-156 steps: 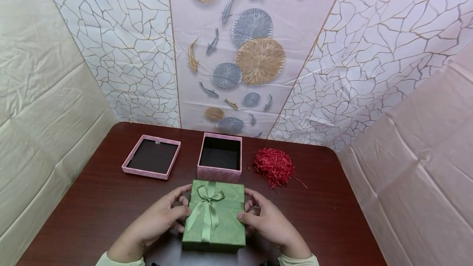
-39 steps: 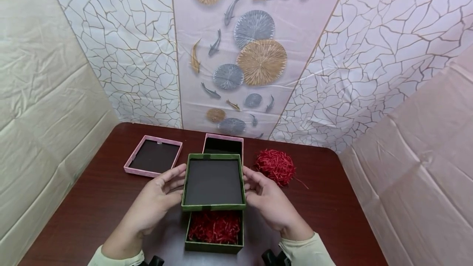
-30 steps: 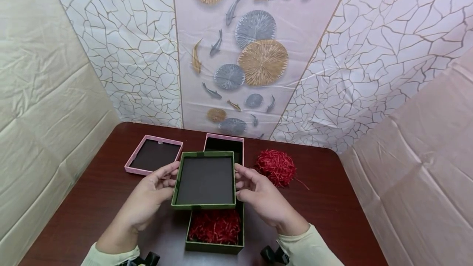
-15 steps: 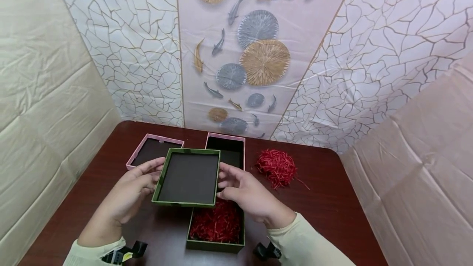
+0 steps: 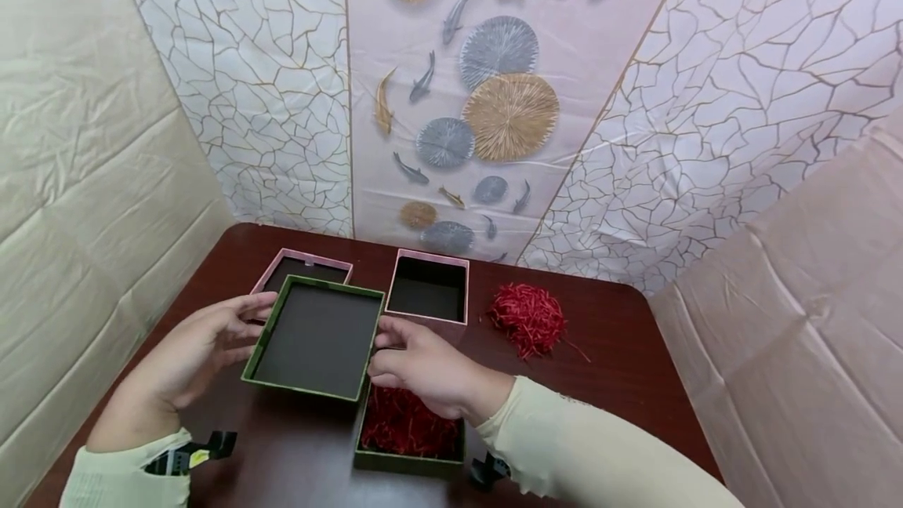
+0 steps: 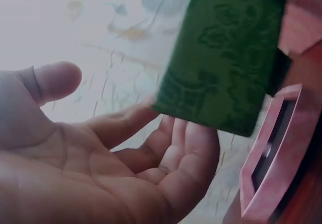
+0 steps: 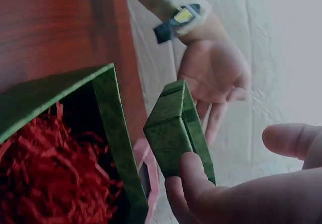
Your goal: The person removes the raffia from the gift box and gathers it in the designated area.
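A green box lid (image 5: 317, 335) with a dark inner panel is held in the air, tilted, its inside facing up. The left hand (image 5: 176, 359) supports its left side. In the left wrist view that hand's fingers (image 6: 193, 153) touch the lid's lower corner and the thumb stands apart. At the lid's right edge, the right hand (image 5: 437, 371) holds it with bent fingers (image 7: 193, 176) against its side wall. Below the right hand stands the green box (image 5: 409, 463), partly covered by hand and lid. Red shredded paper (image 5: 409, 426) fills it.
Behind the green lid lies a pink lid (image 5: 317, 259), inside up and partly hidden. An open pink box (image 5: 437, 328) with a dark inside stands at the back middle. A loose pile of red shredded paper (image 5: 527, 320) lies to its right. Fabric walls surround the brown table (image 5: 600, 414).
The green lid came off its box and was turned inside up. Both hands have since carried it left, off the box, so it now overlaps the pink lid in the head view.
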A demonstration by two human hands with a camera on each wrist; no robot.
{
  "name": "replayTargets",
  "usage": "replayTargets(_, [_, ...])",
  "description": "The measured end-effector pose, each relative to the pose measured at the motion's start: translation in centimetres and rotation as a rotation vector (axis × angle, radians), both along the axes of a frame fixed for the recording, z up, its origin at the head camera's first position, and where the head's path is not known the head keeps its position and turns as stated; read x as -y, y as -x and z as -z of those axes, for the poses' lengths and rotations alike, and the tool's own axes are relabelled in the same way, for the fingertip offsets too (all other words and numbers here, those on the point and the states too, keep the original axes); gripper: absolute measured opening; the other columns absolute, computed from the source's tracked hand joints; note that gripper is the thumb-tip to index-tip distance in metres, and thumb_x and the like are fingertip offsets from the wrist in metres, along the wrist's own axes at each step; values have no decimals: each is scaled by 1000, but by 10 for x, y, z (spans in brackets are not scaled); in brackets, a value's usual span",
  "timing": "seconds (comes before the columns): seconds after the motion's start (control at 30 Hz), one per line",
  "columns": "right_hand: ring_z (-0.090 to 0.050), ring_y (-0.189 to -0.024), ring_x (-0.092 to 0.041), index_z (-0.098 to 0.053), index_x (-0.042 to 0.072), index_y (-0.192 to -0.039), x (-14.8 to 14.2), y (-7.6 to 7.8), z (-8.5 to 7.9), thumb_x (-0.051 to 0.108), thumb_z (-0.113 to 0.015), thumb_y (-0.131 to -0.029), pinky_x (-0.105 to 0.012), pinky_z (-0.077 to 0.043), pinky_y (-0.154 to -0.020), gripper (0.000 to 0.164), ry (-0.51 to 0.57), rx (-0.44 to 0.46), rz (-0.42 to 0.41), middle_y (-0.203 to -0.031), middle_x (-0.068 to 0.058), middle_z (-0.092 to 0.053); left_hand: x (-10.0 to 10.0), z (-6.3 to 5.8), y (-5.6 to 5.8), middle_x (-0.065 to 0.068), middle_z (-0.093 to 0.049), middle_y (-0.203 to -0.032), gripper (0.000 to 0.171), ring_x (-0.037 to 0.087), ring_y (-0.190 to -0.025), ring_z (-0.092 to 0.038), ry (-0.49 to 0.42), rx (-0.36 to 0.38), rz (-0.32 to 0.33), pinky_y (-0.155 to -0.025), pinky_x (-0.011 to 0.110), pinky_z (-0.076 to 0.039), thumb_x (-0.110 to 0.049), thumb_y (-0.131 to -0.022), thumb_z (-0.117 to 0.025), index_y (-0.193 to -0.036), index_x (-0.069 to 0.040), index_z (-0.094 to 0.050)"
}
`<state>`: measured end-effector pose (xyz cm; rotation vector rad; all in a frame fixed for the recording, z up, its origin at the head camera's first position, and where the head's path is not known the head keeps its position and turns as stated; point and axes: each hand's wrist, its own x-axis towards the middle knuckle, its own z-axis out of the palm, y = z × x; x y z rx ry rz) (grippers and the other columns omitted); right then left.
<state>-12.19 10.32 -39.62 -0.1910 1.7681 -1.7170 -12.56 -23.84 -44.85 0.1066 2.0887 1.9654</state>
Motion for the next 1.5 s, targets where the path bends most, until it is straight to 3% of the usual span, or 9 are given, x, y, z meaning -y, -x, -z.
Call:
replayTargets(0.2, [-60, -146, -38, -15, -8, -176, 28, 2, -2, 5, -62, -97, -53, -51, -125, 93, 10, 114, -54, -162, -28, -48, 31, 3, 2, -22, -68, -136, 60, 11, -118, -68, 59, 18, 9, -96, 29, -61, -10, -110, -33, -168, -8, -49])
replayTargets(0.37, [-65, -142, -39, -13, -12, -174, 51, 10, 6, 9, -63, -96, -51, -53, -123, 96, -21, 165, -78, -147, -30, -63, 48, 8, 1, -20, -70, -132, 60, 7, -115, -71, 121, 44, 2, -94, 29, -62, -14, -115, -27, -170, 5, -40])
replayTargets(0.57, [-63, -146, -42, -13, -10, -175, 76, 14, 15, 13, -65, -96, -49, -56, -119, 98, -75, 183, -98, -149, -26, -68, 60, 15, -4, -17, -71, -129, 61, 4, -110, -73, 173, 64, -35, -92, 28, -63, -21, -120, -24, -168, 13, -35])
replayTargets(0.7, [-64, -145, -41, -18, -8, -175, 90, 14, 19, 15, -67, -96, -47, -59, -116, 96, -97, 182, -102, -147, -23, -72, 67, 18, -5, 3, -72, -143, 63, 1, -110, -73, 230, 70, -40, -92, 28, -63, -26, -122, -23, -168, 15, -33])
replayTargets(0.83, [-63, -144, -40, -22, -7, -175, 102, 13, 24, 15, -67, -97, -48, -59, -116, 93, -124, 181, -120, -157, -22, -64, 74, 22, -4, 30, -60, -158, 66, 1, -111, -71, 287, 86, -35, -91, 28, -63, -30, -122, -20, -169, 15, -31])
replayTargets(1.0, [-67, -126, -29, -31, -5, -173, 114, 11, 33, 14, -68, -97, -44, -60, -113, 86, -146, 191, -128, -173, -16, -46, 77, 29, -1, 37, -54, -160, 68, 2, -111, -70, 320, 119, -41, -91, 31, -62, -32, -121, -19, -168, 15, -33])
replayTargets(1.17, [-61, -98, -21, -41, -5, -168, 120, 9, 42, 11, -67, -97, -34, -60, -96, 78, -144, 198, -124, -172, -9, -45, 75, 36, 2, 39, -53, -159, 66, 13, -117, -71, 345, 142, -43, -92, 35, -62, -27, -117, -22, -167, 16, -35])
replayTargets(1.37, [-64, -113, -27, -47, -5, -165, 127, 10, 49, 9, -67, -98, -48, -58, -115, 71, -142, 203, -143, -172, -8, -48, 73, 41, 5, 40, -47, -164, 69, 43, -140, -61, 388, 191, -44, -97, 39, -59, -30, -116, -21, -168, 14, -32])
replayTargets(1.5, [-63, -115, -31, -54, -4, -159, 128, 12, 54, 8, -68, -99, -49, -59, -113, 62, -155, 214, -173, -149, -6, -63, 72, 46, 4, 39, -52, -160, 70, 40, -136, -63, 391, 198, -40, -96, 38, -59, -30, -116, -20, -167, 15, -33])
